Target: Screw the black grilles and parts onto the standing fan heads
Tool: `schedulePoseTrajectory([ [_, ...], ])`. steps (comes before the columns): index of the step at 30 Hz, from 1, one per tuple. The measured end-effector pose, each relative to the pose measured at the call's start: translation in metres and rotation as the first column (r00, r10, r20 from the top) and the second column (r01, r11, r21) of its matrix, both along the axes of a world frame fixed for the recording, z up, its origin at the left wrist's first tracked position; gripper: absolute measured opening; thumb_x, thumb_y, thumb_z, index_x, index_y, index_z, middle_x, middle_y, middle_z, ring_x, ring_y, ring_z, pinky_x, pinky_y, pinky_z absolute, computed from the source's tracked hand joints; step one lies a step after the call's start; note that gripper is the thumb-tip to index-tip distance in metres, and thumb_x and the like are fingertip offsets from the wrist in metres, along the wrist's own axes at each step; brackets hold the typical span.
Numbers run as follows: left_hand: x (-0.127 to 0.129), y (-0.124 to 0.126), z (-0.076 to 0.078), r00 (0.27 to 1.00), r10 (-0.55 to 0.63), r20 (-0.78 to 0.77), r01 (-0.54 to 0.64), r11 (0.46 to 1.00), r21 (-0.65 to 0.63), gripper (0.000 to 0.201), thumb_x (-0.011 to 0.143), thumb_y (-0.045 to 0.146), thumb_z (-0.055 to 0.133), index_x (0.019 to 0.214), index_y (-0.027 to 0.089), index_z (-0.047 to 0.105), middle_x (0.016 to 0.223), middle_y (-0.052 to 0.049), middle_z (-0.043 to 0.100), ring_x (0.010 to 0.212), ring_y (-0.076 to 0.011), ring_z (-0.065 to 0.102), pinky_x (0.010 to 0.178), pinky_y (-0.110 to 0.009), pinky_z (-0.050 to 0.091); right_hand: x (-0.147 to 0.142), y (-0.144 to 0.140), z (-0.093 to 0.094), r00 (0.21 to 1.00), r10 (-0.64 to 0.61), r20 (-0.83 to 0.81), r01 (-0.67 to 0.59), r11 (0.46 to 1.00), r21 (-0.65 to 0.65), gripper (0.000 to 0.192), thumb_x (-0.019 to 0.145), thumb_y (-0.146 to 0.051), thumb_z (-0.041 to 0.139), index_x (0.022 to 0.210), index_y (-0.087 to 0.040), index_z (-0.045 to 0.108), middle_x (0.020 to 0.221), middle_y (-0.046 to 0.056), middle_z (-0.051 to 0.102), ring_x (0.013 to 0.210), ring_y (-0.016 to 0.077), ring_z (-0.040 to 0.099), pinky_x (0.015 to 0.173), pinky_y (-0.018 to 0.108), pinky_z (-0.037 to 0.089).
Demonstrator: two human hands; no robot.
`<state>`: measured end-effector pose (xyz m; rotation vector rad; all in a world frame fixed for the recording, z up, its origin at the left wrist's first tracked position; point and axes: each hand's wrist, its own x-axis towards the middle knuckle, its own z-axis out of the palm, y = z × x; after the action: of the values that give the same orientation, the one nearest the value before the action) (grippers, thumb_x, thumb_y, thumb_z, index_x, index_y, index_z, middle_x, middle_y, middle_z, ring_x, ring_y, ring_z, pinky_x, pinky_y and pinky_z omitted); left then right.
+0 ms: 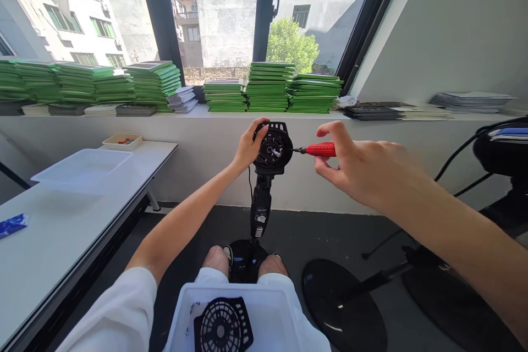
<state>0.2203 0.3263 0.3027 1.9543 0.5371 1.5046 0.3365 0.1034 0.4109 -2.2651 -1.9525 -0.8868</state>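
Note:
My left hand (248,144) grips the upper left rim of a black round fan head (272,155) on a black stand (260,206). Inside the open front of the head, a bright metallic part shows at the centre. My right hand (358,162) holds a screwdriver (320,149) with a red handle, its index finger raised off it. The shaft points left and its tip meets or nearly meets the head's right edge. On my lap rests a white tub (274,316), where a black fan grille (223,325) lies beside small dark bits.
To the left, a white table (78,231) carries a clear plastic tray (88,168), a small box (122,142) and a blue packet (14,225). Stacks of green booklets (270,88) line the windowsill. Black round stand bases (344,302) and cables occupy the floor at right.

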Motion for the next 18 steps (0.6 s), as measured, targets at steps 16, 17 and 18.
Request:
schedulePoseTrajectory([
  [16,0.0006,0.0048,-0.0039,0.999,-0.032,0.043,0.031,0.999,0.026,0.030,0.108,0.043,0.047,0.126,0.026,0.064,0.128,-0.004,0.071,0.122,-0.0214,0.065,0.108,-0.032,0.052,-0.0040,0.0004,-0.0089,0.996,0.089,0.029,-0.090,0.995,0.049,0.056,0.102,-0.058,0.032,0.127,-0.017,0.060,0.056,0.002,0.058,0.048,0.0183,0.047,0.054,0.027,0.021],
  [17,0.0005,0.0049,-0.0041,0.998,-0.039,0.053,0.037,0.999,0.029,0.029,0.108,0.042,0.047,0.126,0.026,0.064,0.127,-0.004,0.071,0.121,-0.0213,0.066,0.108,-0.032,0.052,-0.0033,0.0008,-0.0096,0.994,0.108,0.027,-0.109,0.993,0.041,0.056,0.103,-0.055,0.030,0.131,-0.017,0.058,0.056,0.002,0.057,0.046,0.0179,0.045,0.053,0.027,0.021],
  [18,0.0004,0.0050,-0.0042,0.997,-0.042,0.058,0.041,0.999,0.030,0.029,0.108,0.042,0.047,0.125,0.026,0.064,0.127,-0.004,0.072,0.120,-0.0212,0.066,0.108,-0.032,0.052,-0.0029,0.0010,-0.0099,0.994,0.102,0.039,-0.104,0.993,0.048,0.056,0.103,-0.054,0.027,0.129,-0.016,0.060,0.054,0.002,0.056,0.046,0.0180,0.044,0.053,0.028,0.020],
])
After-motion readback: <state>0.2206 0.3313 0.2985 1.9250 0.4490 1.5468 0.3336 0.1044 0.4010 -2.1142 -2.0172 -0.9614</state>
